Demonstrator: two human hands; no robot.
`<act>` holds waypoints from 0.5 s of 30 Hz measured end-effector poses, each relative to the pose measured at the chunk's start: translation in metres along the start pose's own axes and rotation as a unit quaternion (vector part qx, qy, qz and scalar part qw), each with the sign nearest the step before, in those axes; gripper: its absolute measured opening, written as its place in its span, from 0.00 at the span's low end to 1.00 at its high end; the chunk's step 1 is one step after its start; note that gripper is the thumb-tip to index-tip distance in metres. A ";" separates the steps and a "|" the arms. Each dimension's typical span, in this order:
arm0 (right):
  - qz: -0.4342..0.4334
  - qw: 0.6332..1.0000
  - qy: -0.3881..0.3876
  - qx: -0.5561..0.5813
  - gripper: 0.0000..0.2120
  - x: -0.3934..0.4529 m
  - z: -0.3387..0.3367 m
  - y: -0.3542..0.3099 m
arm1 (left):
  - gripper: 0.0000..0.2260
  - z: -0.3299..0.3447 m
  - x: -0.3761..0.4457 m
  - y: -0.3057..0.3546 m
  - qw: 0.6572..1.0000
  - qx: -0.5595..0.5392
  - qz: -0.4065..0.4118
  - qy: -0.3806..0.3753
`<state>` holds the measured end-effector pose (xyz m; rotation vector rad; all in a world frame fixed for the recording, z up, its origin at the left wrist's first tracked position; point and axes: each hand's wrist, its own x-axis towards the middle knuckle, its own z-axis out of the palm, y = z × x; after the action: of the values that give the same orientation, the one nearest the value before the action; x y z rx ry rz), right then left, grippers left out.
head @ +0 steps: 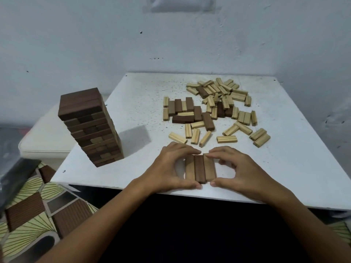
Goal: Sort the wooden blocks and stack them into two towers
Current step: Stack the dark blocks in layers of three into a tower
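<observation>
- Dark tower (91,126) stands complete-looking at the desk's (133,103) left edge.
- Left hand (167,168) and right hand (239,168) pinch a three-block row (200,170) near the front edge.
- Loose blocks (218,109), mostly pale, possibly all of the second tower, remain unstacked.

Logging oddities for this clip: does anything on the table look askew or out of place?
Yes. The dark tower at the table's left edge looks tilted in this wide-angle view, with uneven layers. A few dark blocks are unsorted among the light blocks. Both hands, left hand and right hand, square up a three-block row.
</observation>
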<state>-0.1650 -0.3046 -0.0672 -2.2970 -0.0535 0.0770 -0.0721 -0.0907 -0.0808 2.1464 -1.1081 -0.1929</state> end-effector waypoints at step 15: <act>0.000 1.000 -0.001 0.004 0.27 -0.002 0.002 -0.001 | 0.32 0.002 -0.001 -0.004 1.000 0.003 -0.022 -0.005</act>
<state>-0.1676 -0.3031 -0.0676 -2.2883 -0.0552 0.0789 -0.0711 -0.0890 -0.0854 2.1797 -1.0677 -0.2201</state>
